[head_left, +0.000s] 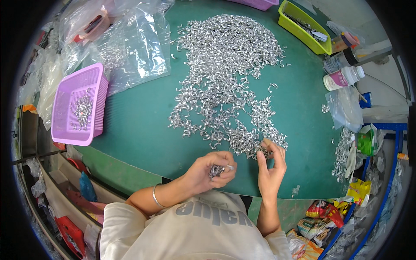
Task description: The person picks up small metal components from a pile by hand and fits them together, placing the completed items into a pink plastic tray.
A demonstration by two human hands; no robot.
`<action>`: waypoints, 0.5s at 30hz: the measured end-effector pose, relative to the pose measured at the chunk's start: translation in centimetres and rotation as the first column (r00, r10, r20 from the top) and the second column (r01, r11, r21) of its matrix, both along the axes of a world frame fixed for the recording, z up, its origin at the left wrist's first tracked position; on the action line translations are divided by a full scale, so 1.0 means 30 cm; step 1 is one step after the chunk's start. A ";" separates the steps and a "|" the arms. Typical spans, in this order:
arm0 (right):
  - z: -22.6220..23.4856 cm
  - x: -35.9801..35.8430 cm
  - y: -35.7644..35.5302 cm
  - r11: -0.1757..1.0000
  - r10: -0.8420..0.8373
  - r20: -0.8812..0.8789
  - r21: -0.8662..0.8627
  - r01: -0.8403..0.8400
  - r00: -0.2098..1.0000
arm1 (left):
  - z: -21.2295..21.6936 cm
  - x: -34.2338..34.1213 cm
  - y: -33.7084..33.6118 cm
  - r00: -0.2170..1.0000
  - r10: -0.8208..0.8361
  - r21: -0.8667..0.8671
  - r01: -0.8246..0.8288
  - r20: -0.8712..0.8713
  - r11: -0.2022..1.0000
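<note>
A large heap of small curved silver metal pieces [229,47] spreads over the green table [138,117] and thins out toward me. My left hand [213,170] is closed around a clump of these pieces, which show between the palm and curled fingers. At the near right edge of the heap, my right hand [271,167] has its thumb and fingertips bent toward each other around pieces there. How many it grips is hidden.
On the left stands a pink-purple basket [99,104] with some pieces inside, beside clear plastic bags [147,47]. A yellow-green tray [299,30] sits at the back right, near a white bottle [344,78]. More metal pieces [342,154] lie along the right edge.
</note>
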State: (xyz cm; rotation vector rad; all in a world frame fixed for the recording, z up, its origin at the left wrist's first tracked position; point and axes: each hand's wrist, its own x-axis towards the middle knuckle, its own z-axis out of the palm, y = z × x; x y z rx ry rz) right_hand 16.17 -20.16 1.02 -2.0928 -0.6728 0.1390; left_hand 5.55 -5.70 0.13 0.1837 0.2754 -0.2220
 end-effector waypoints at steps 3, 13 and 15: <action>0.025 0.024 0.048 0.956 0.208 0.174 -0.243 -0.163 0.962 | -0.011 -0.002 -0.003 0.992 0.025 0.152 -0.044 0.123 0.987; -0.079 0.006 0.049 0.943 0.308 0.381 -0.246 -0.226 0.872 | -0.010 -0.003 0.011 0.991 0.130 0.550 -0.133 0.045 0.824; -0.076 0.011 0.024 0.951 0.286 0.378 -0.223 -0.214 0.880 | -0.018 -0.011 0.017 0.988 0.151 0.565 -0.138 0.025 0.813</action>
